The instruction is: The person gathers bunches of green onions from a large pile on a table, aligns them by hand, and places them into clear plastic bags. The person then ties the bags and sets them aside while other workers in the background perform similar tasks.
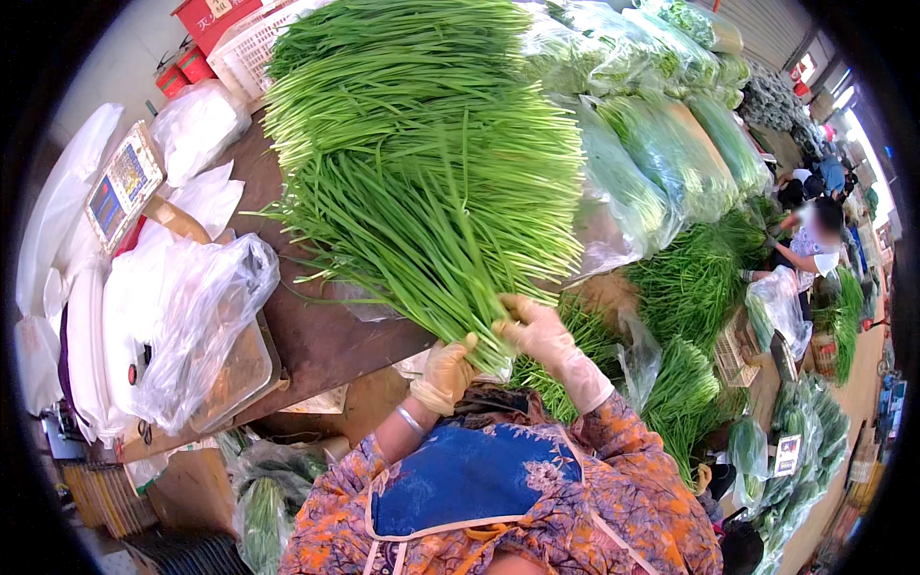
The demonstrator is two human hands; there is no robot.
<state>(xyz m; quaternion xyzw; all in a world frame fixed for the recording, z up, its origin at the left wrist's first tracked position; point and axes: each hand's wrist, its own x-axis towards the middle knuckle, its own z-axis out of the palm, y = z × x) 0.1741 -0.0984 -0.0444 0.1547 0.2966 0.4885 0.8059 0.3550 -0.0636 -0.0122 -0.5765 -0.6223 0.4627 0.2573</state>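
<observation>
With both hands point(447, 376) gripping the green bunch point(431, 278), align its stalk ends point(493, 358) between them without dragging the pile point(422, 115) beyond.

Left on worktop point(331, 359): heap of clear plastic bags point(206, 311), partly over a see-through tub point(247, 374). Printed card point(125, 187) stands tilted behind them. Back left: white slotted crate point(254, 53), red cans point(196, 65) just beside it, red box point(199, 29) behind. Far right: co-worker point(803, 257), pale crate point(736, 355) nearby.
</observation>
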